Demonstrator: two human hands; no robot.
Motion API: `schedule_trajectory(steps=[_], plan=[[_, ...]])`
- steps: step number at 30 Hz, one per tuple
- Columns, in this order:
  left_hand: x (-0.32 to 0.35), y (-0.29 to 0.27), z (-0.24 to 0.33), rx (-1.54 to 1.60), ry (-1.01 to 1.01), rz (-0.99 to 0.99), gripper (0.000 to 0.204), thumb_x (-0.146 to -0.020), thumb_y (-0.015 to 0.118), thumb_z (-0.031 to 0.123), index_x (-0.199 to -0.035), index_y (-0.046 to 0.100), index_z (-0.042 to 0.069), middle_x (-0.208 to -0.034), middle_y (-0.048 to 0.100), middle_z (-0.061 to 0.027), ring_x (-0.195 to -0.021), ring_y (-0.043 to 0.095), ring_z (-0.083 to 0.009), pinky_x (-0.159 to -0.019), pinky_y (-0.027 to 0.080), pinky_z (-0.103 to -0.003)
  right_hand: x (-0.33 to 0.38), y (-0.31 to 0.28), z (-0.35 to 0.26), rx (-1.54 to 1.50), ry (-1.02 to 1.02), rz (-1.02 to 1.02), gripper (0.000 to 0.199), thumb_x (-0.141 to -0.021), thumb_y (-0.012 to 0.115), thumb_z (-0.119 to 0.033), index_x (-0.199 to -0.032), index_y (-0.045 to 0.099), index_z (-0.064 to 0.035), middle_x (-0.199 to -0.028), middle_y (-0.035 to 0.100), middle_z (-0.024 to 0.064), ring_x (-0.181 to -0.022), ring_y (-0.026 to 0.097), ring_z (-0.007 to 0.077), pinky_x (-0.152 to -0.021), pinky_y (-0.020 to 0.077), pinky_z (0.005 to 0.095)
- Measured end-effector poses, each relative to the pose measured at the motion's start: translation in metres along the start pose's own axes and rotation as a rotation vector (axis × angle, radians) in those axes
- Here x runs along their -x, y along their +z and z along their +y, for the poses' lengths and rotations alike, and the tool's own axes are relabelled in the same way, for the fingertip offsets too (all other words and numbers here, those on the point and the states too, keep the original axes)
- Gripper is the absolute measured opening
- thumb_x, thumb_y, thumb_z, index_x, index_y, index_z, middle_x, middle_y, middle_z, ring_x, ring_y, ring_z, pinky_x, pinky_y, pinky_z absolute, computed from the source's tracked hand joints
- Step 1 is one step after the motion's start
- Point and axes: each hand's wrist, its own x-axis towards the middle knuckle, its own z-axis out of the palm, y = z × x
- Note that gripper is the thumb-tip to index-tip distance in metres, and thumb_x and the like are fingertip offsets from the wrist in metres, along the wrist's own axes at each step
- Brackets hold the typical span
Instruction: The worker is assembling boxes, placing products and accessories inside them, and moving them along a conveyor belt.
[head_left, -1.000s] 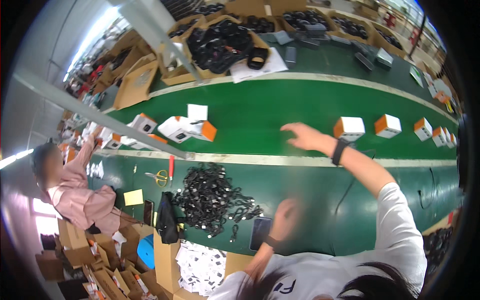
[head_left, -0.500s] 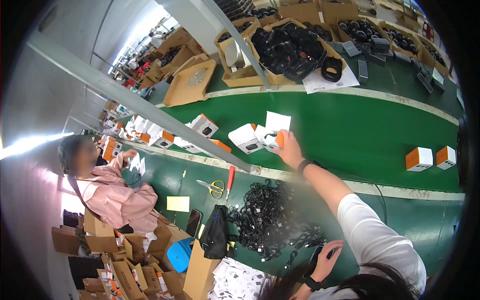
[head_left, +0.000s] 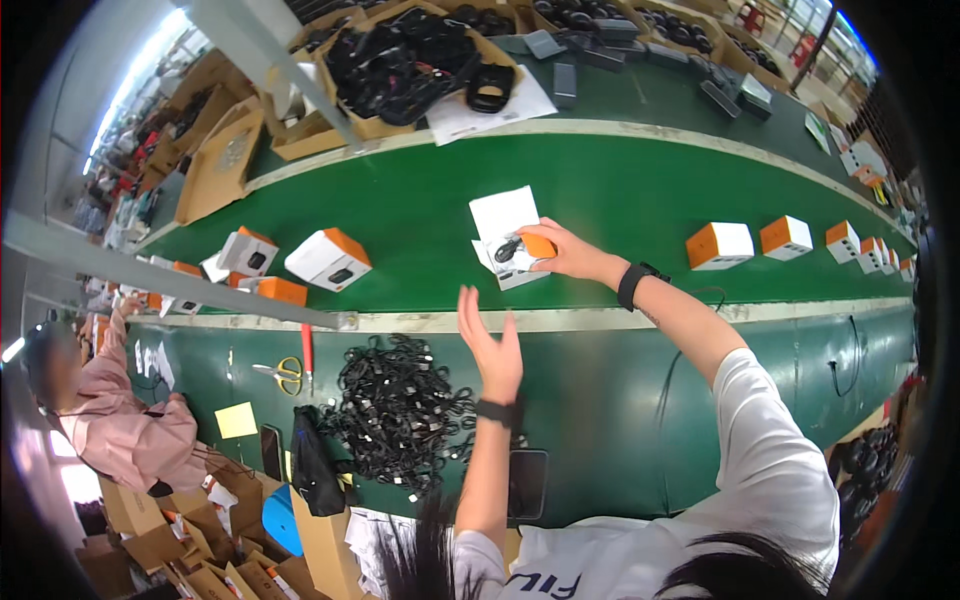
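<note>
Cables [head_left: 400, 410], black and coiled, are heaped in a loose pile on the near shelf just short of the green belt [head_left: 620, 185], evidently kept within easy reach of the belt's near edge. Beside the pile, further from the belt, a phone [head_left: 527, 483] lies flat, and to the pile's left scissors [head_left: 281, 373] and a yellow note [head_left: 236, 419] are seen. Just short of the belt's near edge the left hand [head_left: 491, 343] is raised, open, fingers spread, nothing held; a dark band is worn at its wrist. On the belt itself, near its middle, the right hand [head_left: 566, 252] is stretched out and closed around one end of a small white-and-orange box [head_left: 520, 250], whose flap is stood open; a dark coiled item appears to lie in the opening, though it is too small to be sure. The box seems to be held down by its orange end so that the mouth is kept facing up. Further boxes of the same kind, closed, are spaced along the belt to the right [head_left: 719, 244] and left [head_left: 328, 259] of it. Beyond the belt's far edge, open cardboard cartons [head_left: 400, 60] are set, filled with black cables and parts. At the belt's left end, another person in a pink sleeve [head_left: 130, 440] is seated.
</note>
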Motion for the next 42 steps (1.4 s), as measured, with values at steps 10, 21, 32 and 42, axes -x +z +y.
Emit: schedule_trajectory(steps=[10,21,32,42], plan=[[-0.016,0.089,-0.003,-0.338,0.201,-0.222,0.037,-0.086,0.052,0.019,-0.120,0.050,0.007,-0.136,0.040,-0.0070,-0.127,0.032,-0.0265,-0.104,0.022,-0.040,0.055,-0.011,0.048,0.131,0.013,0.200,0.059,-0.079,0.063,-0.009,-0.132,0.037,-0.0129,-0.125,0.034,0.0122,-0.114,0.042,0.0281,-0.096,0.0371,0.0340],[-0.030,0.115,0.002,-0.258,0.150,-0.056,0.027,-0.070,0.064,0.013,-0.096,0.060,0.008,-0.113,0.054,-0.0050,-0.109,0.047,-0.0272,-0.095,0.031,-0.042,0.064,-0.029,0.064,0.172,0.003,0.143,0.063,-0.074,0.065,-0.005,-0.131,0.039,-0.0129,-0.125,0.035,0.0109,-0.114,0.042,0.0273,-0.097,0.0361,0.0338],[-0.033,0.107,0.007,-0.427,0.362,-0.156,0.019,-0.074,0.065,0.021,-0.090,0.065,0.009,-0.109,0.055,-0.0021,-0.109,0.045,-0.0244,-0.096,0.028,-0.041,0.082,-0.023,0.051,0.545,-0.003,0.272,0.051,-0.085,0.057,-0.024,-0.132,0.039,-0.0138,-0.128,0.035,0.0206,-0.116,0.040,0.0369,-0.098,0.0341,0.0402],[-0.022,0.140,0.010,0.123,0.073,-0.002,0.062,-0.067,0.070,0.001,-0.122,0.041,0.005,-0.109,0.050,-0.0115,-0.107,0.047,-0.0269,-0.093,0.036,-0.037,0.079,0.001,0.108,-0.262,0.058,0.667,0.062,-0.084,0.054,-0.003,-0.139,0.025,-0.0122,-0.123,0.038,0.0125,-0.112,0.042,0.0221,-0.097,0.0326,0.0340]])
